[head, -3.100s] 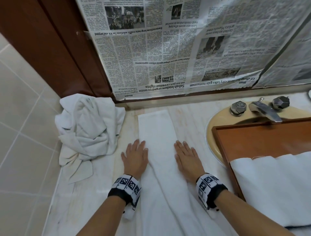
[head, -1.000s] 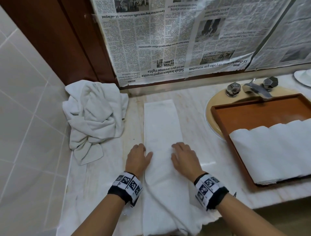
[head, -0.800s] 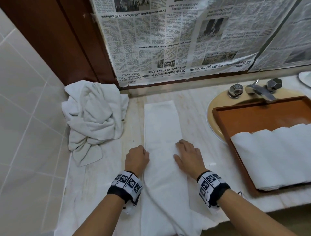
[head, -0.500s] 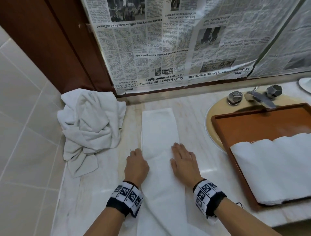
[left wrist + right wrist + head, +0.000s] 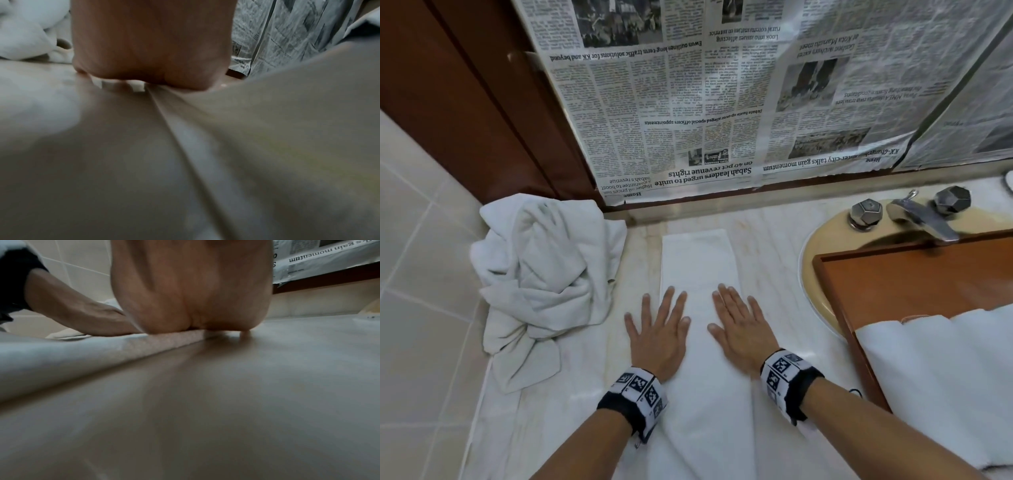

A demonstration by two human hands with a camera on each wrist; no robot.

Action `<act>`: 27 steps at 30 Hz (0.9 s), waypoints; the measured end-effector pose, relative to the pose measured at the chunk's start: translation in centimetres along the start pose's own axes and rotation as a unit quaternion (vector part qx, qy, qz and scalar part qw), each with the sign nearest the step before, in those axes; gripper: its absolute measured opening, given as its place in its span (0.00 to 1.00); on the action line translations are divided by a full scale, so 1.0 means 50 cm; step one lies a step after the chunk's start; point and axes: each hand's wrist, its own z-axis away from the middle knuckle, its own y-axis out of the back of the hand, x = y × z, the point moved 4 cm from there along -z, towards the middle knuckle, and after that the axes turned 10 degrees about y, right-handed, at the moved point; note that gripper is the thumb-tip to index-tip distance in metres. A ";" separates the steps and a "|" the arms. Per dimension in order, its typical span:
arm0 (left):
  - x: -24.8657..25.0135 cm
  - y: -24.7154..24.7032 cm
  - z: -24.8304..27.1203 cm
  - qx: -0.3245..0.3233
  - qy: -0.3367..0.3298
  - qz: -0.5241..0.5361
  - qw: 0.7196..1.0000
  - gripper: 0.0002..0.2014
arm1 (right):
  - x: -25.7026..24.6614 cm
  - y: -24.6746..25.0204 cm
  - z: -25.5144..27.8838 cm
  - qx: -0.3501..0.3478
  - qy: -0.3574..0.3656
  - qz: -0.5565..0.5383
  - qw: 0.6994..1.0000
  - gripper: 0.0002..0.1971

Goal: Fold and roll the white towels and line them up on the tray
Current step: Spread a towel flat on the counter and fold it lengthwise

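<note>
While flat on counter, towel strip (image 5: 697, 274) btwn both hands.

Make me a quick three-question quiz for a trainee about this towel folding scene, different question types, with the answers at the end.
1. True or false: the left hand and the right hand lie flat, fingers straight, on the folded towel strip.
2. Multiple choice: where is the crumpled towel pile? A) in the wooden tray B) on the counter, left of the strip C) in the sink
3. Fill in: the rolled towels already lie in the ____.

Key:
1. True; both press its long edges.
2. B
3. wooden tray, which sits over the sink.
</note>
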 end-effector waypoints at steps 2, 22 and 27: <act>0.015 0.004 -0.019 0.000 0.007 0.005 1.000 0.31 | 0.023 0.017 -0.022 -0.008 0.010 0.008 1.000 0.43; 0.084 0.046 -0.035 -0.057 0.006 0.034 0.998 0.27 | 0.046 0.038 -0.032 0.070 0.019 0.032 0.997 0.30; 0.051 0.000 0.039 -0.045 -0.009 -0.009 0.999 0.27 | 0.024 -0.010 0.051 0.021 -0.011 0.023 0.999 0.31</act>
